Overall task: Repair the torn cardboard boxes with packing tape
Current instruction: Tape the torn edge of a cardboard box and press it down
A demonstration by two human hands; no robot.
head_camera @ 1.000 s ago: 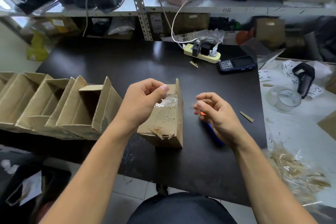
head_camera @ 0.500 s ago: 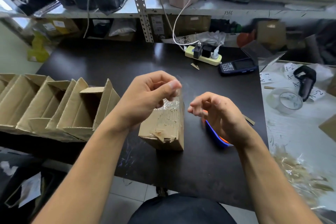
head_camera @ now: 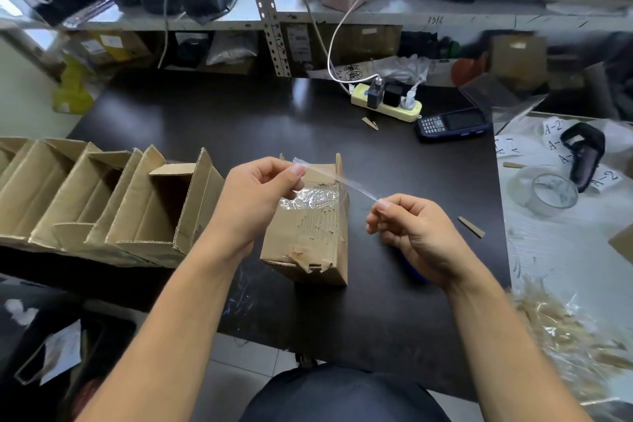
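Tape strip point(head_camera: 337, 182) between both hands' grips, above torn box point(head_camera: 310, 236)

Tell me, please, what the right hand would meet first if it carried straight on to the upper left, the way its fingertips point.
Probably the torn cardboard box: the right hand pinches a tape strip and points at the box's upper edge, though depth is unclear.

Blue object point(head_camera: 412, 271) mostly hidden under right hand point(head_camera: 416, 233); shelf contents blurred.

Two bare forearms, left hand point(head_camera: 260, 195) and right hand point(head_camera: 411, 233) ungloved, dark trousers point(head_camera: 342, 394)
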